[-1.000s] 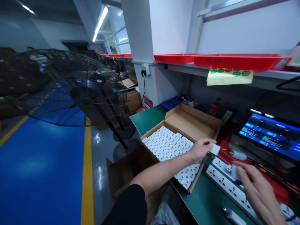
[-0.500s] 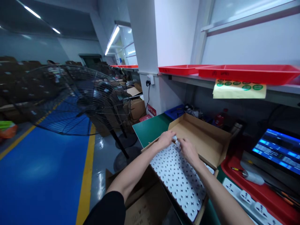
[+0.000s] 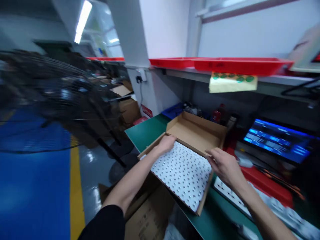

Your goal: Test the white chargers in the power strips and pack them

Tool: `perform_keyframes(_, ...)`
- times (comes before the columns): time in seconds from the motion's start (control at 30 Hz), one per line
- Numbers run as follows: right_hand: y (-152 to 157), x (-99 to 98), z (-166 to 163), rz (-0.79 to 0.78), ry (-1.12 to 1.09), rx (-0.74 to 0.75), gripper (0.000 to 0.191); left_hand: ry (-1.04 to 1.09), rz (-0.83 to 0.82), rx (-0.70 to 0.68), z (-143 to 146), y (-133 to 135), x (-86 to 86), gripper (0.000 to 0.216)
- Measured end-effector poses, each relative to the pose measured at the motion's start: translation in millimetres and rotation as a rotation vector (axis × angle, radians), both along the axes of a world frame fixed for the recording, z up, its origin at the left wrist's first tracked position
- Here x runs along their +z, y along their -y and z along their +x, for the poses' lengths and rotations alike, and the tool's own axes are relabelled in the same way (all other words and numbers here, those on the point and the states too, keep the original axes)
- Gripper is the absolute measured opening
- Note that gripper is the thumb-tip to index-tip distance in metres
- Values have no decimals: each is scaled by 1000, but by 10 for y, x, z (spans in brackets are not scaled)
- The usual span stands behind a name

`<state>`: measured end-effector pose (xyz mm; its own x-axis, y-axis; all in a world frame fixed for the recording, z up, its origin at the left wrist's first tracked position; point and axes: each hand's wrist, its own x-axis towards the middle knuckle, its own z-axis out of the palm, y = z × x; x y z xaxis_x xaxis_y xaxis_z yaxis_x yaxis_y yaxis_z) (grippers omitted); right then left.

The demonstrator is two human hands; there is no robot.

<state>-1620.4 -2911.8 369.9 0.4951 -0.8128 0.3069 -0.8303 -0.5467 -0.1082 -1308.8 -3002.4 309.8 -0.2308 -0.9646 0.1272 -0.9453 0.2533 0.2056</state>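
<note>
An open cardboard box holds tight rows of small white pieces, each with a shiny metal dot on top. My left hand reaches into the far left corner of the box. Its fingers are bent down, their tips hidden, and whatever they hold does not show. At the far right corner, where the raised lid joins the box, is my right hand. Its fingers are curled together at the cardboard edge; what lies between them is hidden.
The box rests on a green bench. Power strips and a red tray lie right, before a lit screen. Red trays sit on the shelf above. A fan stands left; another cardboard box is below.
My view has turned right. My right hand has moved from the far middle of the rows to the box's right edge. The small white pieces earlier at my fingertips no longer show.
</note>
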Motion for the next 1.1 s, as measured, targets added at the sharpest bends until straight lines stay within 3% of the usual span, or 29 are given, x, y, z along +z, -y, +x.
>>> perform_keyframes(0.1, -712, 64, -848, 41, 15, -98, 40, -23, -28, -118, -338, -211, -50, 24)
perform_keyframes(0.2, -1457, -87, -1433, 194, -96, -248, 35, -57, -96, -378, -960, -675, -126, 21)
perform_keyframes(0.3, -2065, -392, -1649, 369, -258, -363, 15, -44, -117, -748, -1720, -1339, -213, 17)
perform_keyframes(0.37, -2341, -596, -1640, 430, -374, -428, 14, 5, -156, -944, -2192, -1736, -296, 16)
perform_keyframes(0.47, -2560, -790, -1595, 472, -471, -466, 25, 51, -198, -1063, -2705, -2104, -451, 20)
perform_keyframes(0.53, -2602, -818, -1635, 486, -437, -449, 23, 68, -177, -1071, -2877, -2200, -538, 20)
perform_keyframes(0.63, -2536, -743, -1781, 447, -254, -412, 24, 69, -88, -1077, -2893, -2182, -567, 18)
perform_keyframes(0.77, -2229, -594, -1829, 280, -24, -384, 41, -66, 35, -932, -2644, -1927, -380, 20)
perform_keyframes(0.93, -1703, -512, -1508, 265, -133, -442, 39, -144, 59, -664, -2395, -1459, -137, 23)
perform_keyframes(1.1, -1395, -554, -1311, 334, -265, -489, 34, -119, 81, -645, -2407, -1206, -193, 26)
